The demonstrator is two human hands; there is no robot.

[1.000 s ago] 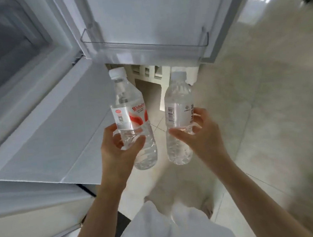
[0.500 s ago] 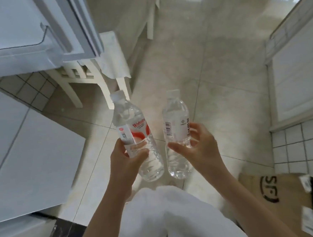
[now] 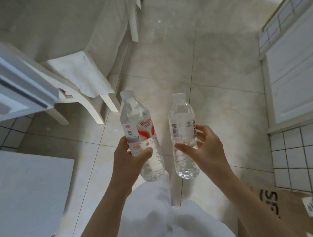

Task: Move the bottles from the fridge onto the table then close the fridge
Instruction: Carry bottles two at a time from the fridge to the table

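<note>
My left hand [image 3: 126,157] grips a clear water bottle with a red-and-white label [image 3: 140,130], held upright and tilted slightly left. My right hand [image 3: 204,150] grips a second clear bottle with a white label and barcode [image 3: 182,127], upright beside the first. Both bottles have white caps and hang above the tiled floor. The open fridge door [image 3: 10,76] shows at the left edge. The table with a white cloth [image 3: 58,27] stands at the upper left, ahead of me.
A white chair [image 3: 88,104] stands under the table's near corner. A white freezer-drawer front [image 3: 27,194] juts out at lower left. A cardboard box [image 3: 281,213] lies at lower right beside a tiled wall. White cabinets [image 3: 297,75] line the right side. Beige floor tiles stretch ahead.
The view has swung right, away from the fridge interior and towards the table and floor. Both hands still hold their bottles in front of me.
</note>
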